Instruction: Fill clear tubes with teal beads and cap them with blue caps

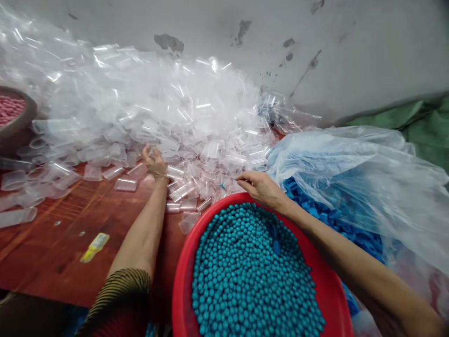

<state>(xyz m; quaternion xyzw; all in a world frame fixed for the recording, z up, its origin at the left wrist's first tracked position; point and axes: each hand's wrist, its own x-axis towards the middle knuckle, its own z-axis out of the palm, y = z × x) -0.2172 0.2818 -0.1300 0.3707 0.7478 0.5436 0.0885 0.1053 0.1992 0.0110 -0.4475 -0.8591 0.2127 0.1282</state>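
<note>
My left hand (pixel 155 164) is at the front of a big heap of clear plastic tubes (pixel 196 131), its fingers apart and slightly bent among them; I see nothing held in it. Above the far rim of a red basin (pixel 182 276), my right hand (pixel 260 187) has thumb and fingers pinched together. Whatever they hold, if anything, is hidden. Teal beads (pixel 256 271) fill much of the basin, and a dark blue object (pixel 276 243) lies on them. A tiny teal piece (pixel 222 186) sits among the tubes left of my right fingertips.
A yellow and clear tool (pixel 95 247) lies on the red-brown table (pixel 52 248). At the left edge stands a bowl (pixel 28 117) of pink pieces (pixel 10 110). Blue parts (pixel 333 215) spill from a translucent bag (pixel 351 159) on the right. A stained wall (pixel 217 28) rises behind.
</note>
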